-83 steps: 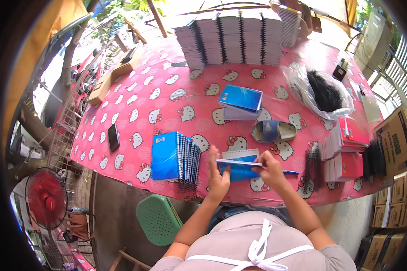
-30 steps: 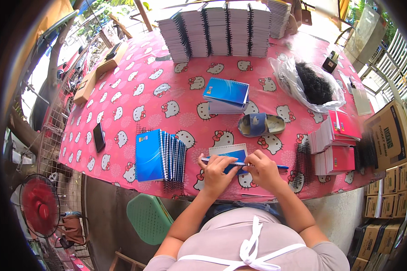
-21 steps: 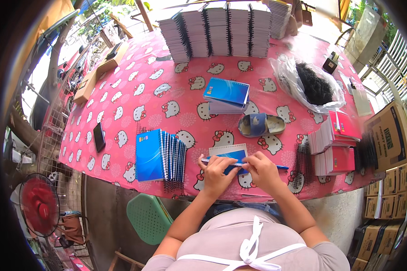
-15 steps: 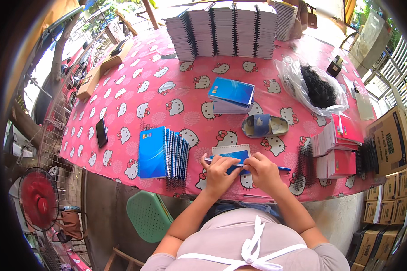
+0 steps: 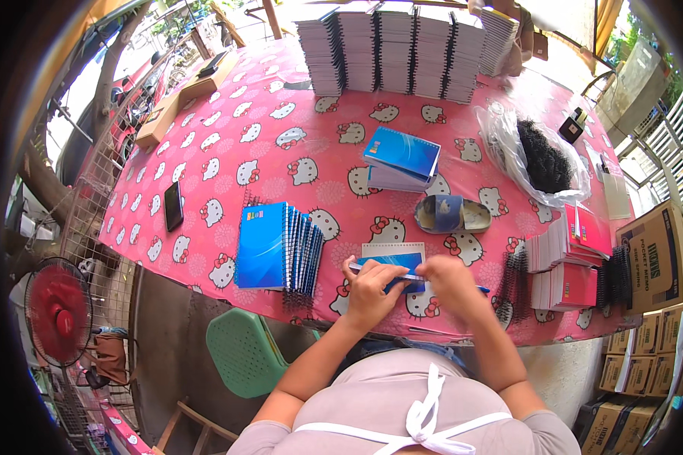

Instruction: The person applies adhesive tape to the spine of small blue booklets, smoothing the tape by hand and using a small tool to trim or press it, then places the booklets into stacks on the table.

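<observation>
My left hand [image 5: 376, 287] is closed on a small blue-covered notebook [image 5: 402, 259], thumb on top and fingers around its left side. Punched holes run along the far edge of the white sheet under that cover. Over the notebook's right edge is my right hand [image 5: 454, 284], smeared by motion, so its fingers cannot be read. The tip of a blue pen [image 5: 483, 289] shows beside my right wrist. Left of my hands stands a row of blue spiral notebooks [image 5: 262, 246]. A worn blue slipper [image 5: 448, 214] lies just beyond them.
Blue notebooks [image 5: 402, 152] lie mid-table. Red pads [image 5: 565, 284] and black wire coils [image 5: 513, 282] are at right, below a plastic bag [image 5: 501, 155] of black coils. Tall notebook stacks [image 5: 393, 53] line the far edge, near another person [image 5: 514, 45]. A phone [image 5: 173, 206] lies left.
My right hand has gone from pinching at the notebook's edge to a fast, blurred motion there. My left hand keeps its hold. The whole view has shifted slightly.
</observation>
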A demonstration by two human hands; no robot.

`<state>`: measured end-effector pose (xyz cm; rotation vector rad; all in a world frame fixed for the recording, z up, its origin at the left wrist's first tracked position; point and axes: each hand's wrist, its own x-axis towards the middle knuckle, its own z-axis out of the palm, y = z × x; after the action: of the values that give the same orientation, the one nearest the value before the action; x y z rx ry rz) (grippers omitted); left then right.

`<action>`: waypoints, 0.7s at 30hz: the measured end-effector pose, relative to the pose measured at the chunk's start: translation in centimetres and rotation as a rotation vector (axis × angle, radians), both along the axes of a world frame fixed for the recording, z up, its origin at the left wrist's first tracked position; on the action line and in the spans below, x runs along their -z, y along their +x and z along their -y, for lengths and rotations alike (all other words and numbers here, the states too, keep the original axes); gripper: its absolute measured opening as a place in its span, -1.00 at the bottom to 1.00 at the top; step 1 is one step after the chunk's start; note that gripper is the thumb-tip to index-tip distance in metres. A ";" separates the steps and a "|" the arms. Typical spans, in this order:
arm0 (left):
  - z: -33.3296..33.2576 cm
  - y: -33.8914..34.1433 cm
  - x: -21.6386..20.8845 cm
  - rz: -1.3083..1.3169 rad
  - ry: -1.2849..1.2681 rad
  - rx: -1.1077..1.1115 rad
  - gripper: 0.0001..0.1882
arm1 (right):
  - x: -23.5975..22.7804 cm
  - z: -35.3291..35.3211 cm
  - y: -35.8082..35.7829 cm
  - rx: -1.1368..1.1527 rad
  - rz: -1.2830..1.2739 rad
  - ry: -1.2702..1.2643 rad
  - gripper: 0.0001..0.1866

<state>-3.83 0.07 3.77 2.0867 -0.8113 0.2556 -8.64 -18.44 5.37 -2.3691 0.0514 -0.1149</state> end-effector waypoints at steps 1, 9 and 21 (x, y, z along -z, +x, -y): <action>-0.4 0.0 0.0 -0.007 0.003 0.004 -0.79 | -0.8 1.5 1.1 0.079 0.031 -0.069 -0.79; -0.4 0.7 -0.2 0.018 -0.018 0.030 -0.75 | 2.7 9.9 4.2 0.303 0.132 -0.386 -0.60; -0.7 1.0 0.3 -0.073 -0.010 0.066 -0.81 | 0.6 6.3 -0.5 -0.182 0.079 0.187 -0.62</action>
<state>-2.81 0.77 3.48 2.0434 -0.8320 0.1463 -9.10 -24.78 4.73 -2.1684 -0.1832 -0.1111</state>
